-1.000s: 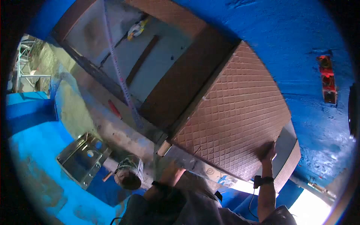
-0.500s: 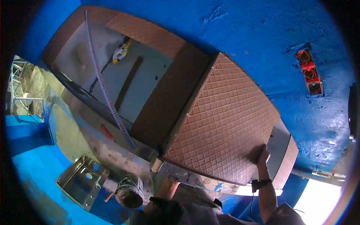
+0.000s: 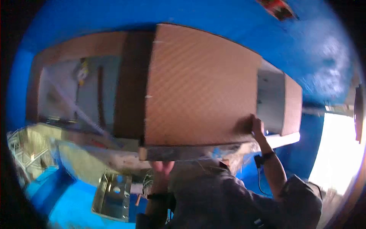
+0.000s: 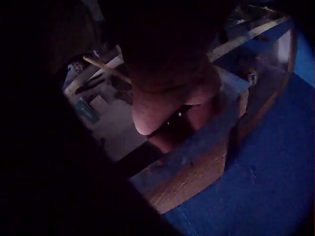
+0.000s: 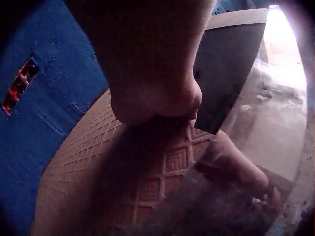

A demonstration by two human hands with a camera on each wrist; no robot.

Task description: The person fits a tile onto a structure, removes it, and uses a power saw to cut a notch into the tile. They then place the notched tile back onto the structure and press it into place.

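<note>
A large brown tile (image 3: pixel 202 84) with a raised grid on its upper face lies across a long frame against the blue wall. My right hand (image 3: pixel 257 125) grips its right edge, beside a rectangular opening (image 3: pixel 271 101); in the right wrist view that hand (image 5: pixel 155 105) is bent over the edge, its fingers mostly in shadow. Near the tile's front left corner, my left hand (image 3: pixel 162 168) holds the front edge from below. The left wrist view is dark, with the left hand (image 4: pixel 167 105) curled at a long edge.
Left of the tile, a tape measure (image 3: pixel 76 108) crosses a recessed grey panel beside a dark strip (image 3: pixel 100 95) and a yellow-white wrapper (image 3: pixel 82 72). A metal sink (image 3: pixel 100 194) stands below, near a bucket (image 3: pixel 147 181). Red socket boxes (image 3: pixel 280 8) are set in the wall.
The head view has turned, so the tile appears level and farther left. More of the left hand shows at the front edge. The right hand stays at the tile's right edge.
</note>
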